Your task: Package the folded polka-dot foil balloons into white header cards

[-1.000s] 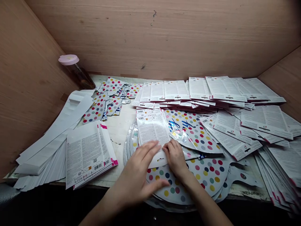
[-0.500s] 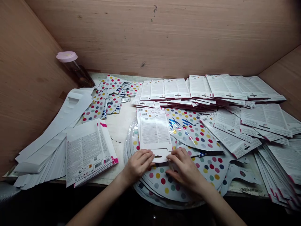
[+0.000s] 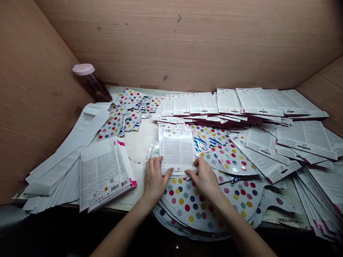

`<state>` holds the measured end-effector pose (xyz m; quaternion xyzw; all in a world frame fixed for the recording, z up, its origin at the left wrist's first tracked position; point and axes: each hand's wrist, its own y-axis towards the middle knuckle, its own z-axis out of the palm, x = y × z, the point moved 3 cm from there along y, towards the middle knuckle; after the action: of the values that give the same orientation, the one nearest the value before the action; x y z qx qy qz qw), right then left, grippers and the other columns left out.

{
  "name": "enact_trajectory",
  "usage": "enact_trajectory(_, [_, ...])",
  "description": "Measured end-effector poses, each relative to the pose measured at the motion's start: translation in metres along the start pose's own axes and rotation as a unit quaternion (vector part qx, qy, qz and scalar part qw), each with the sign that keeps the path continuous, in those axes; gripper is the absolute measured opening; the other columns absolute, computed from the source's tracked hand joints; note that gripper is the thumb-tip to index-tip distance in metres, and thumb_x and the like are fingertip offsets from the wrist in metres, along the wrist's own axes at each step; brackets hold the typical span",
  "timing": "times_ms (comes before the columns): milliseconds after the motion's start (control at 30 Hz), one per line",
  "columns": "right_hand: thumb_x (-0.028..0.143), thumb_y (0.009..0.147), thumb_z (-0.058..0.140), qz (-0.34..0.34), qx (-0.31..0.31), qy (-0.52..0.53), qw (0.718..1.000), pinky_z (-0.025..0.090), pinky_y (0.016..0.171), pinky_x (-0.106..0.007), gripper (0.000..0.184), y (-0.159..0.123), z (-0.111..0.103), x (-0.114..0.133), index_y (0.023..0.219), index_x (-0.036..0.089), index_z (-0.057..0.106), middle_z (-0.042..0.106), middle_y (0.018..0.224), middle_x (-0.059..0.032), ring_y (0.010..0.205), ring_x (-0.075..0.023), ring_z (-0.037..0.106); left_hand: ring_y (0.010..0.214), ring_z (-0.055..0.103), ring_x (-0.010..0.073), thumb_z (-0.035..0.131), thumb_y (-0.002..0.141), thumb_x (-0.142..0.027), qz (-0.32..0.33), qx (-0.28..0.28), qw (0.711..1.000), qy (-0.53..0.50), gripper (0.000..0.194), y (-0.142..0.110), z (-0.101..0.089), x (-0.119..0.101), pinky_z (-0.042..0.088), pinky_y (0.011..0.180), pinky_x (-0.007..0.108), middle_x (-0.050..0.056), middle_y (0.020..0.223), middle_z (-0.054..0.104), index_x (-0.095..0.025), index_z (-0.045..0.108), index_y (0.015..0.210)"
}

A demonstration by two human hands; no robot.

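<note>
A white printed cardboard packet (image 3: 177,150), with dense small text and a barcode at its far end, lies in front of me on another packet. My left hand (image 3: 154,178) grips its lower left corner, fingers along the side and thumb at the near edge. At the lower right corner my right hand (image 3: 205,176) holds it the same way, fingers bent. The near flap now lies folded over on the packet. Beneath is a pile of flat foil balloons (image 3: 193,205) with coloured polka dots, some bearing blue lettering.
Finished-looking packets (image 3: 261,101) lie in overlapping rows along the back and right. Unfilled-looking flat printed sleeves (image 3: 103,175) and white paper strips (image 3: 68,146) are on the left. Small folded dotted pieces (image 3: 112,121) and a pink-lidded bottle (image 3: 93,84) stand behind, near wooden walls (image 3: 171,46).
The packet's near flap with the hang slot has been folded up onto it. Both hands have moved slightly forward and now grip its lower corners. The view has shifted a little.
</note>
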<state>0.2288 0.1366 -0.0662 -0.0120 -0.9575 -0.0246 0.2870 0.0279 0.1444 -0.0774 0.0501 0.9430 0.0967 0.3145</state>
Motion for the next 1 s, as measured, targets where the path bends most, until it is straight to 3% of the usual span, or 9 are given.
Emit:
enact_trajectory(100, [0.025,0.079,0.073,-0.016,-0.020,-0.029,0.999,0.053,0.078,-0.048,0.029,-0.004,0.002,0.004,0.102,0.016,0.058,0.062,0.102,-0.0138,0.094,-0.0324,0.059,0.082,0.059,0.0251,0.071,0.078,-0.047,-0.070,0.040,0.996,-0.024,0.051,0.001,-0.006,0.009,0.049,0.071,0.036,0.003,0.081,0.059,-0.017,0.051,0.114])
enact_trajectory(200, [0.023,0.087,0.064,-0.179,-0.019,-0.078,0.981,0.046,0.098,-0.054,0.040,-0.013,0.018,0.018,0.126,0.018,0.056,0.055,0.132,-0.0160,0.123,-0.0362,0.050,0.061,0.057,0.0181,0.062,0.085,-0.045,-0.111,0.084,0.989,-0.055,0.034,0.001,-0.010,0.014,0.044,0.059,0.028,-0.006,0.063,0.053,-0.021,0.050,0.106])
enact_trajectory(300, [0.016,0.093,0.052,-0.309,-0.019,-0.141,0.940,0.043,0.107,-0.049,0.052,-0.021,0.040,0.028,0.143,0.013,0.042,0.040,0.151,-0.0151,0.139,-0.0336,0.036,0.062,0.056,0.0175,0.065,0.082,-0.044,-0.135,0.099,0.984,-0.054,0.029,0.002,-0.013,0.011,0.039,0.059,0.027,-0.005,0.064,0.054,-0.021,0.051,0.094])
enact_trajectory(433, [0.012,0.095,0.046,-0.332,-0.030,-0.185,0.925,0.048,0.105,-0.048,0.049,-0.023,0.052,0.026,0.144,0.008,0.042,0.037,0.152,-0.0179,0.140,-0.0346,0.036,0.065,0.051,0.0193,0.074,0.069,-0.043,-0.166,0.099,0.981,-0.037,0.035,0.002,-0.018,0.005,0.027,0.057,0.028,-0.001,0.067,0.053,-0.021,0.046,0.066])
enact_trajectory(533, [0.008,0.095,0.044,-0.356,-0.043,-0.156,0.920,0.049,0.104,-0.048,0.047,-0.025,0.046,0.021,0.143,0.006,0.043,0.040,0.149,-0.0190,0.140,-0.0338,0.034,0.058,0.049,0.0176,0.070,0.072,-0.041,-0.181,0.120,0.973,-0.077,0.034,-0.001,-0.024,0.003,0.027,0.055,0.028,-0.001,0.060,0.054,-0.021,0.046,0.060])
enact_trajectory(700, [0.001,0.094,0.040,-0.387,-0.067,-0.017,0.919,0.048,0.105,-0.050,0.049,-0.027,0.031,0.024,0.142,0.011,0.045,0.049,0.141,-0.0181,0.137,-0.0312,0.036,0.058,0.063,0.0200,0.064,0.077,-0.050,-0.221,0.148,0.934,-0.239,0.032,-0.005,-0.024,0.004,0.046,0.058,0.030,-0.003,0.062,0.062,-0.022,0.051,0.085])
enact_trajectory(833, [0.003,0.095,0.042,-0.395,-0.036,0.074,0.915,0.046,0.106,-0.052,0.046,-0.027,0.022,0.032,0.138,0.016,0.051,0.053,0.137,-0.0136,0.133,-0.0298,0.042,0.069,0.071,0.0242,0.072,0.068,-0.056,-0.265,0.157,0.874,-0.376,0.062,-0.007,-0.019,0.000,0.055,0.060,0.034,0.004,0.076,0.071,-0.018,0.046,0.109])
enact_trajectory(933, [0.004,0.094,0.044,-0.404,-0.039,0.084,0.910,0.048,0.106,-0.053,0.050,-0.031,0.006,0.019,0.142,0.018,0.046,0.052,0.139,-0.0108,0.131,-0.0292,0.046,0.078,0.071,0.0247,0.075,0.068,-0.054,-0.265,0.177,0.834,-0.450,0.064,-0.006,-0.032,-0.004,0.057,0.060,0.032,0.011,0.092,0.073,-0.015,0.052,0.112])
enact_trajectory(1000, [0.002,0.093,0.045,-0.393,-0.105,0.056,0.912,0.054,0.100,-0.050,0.057,-0.036,-0.013,0.001,0.145,0.022,0.040,0.053,0.139,-0.0093,0.126,-0.0282,0.054,0.077,0.070,0.0219,0.078,0.070,-0.046,-0.261,0.174,0.817,-0.484,0.058,0.005,-0.049,-0.006,0.056,0.054,0.027,0.012,0.099,0.072,-0.014,0.057,0.114])
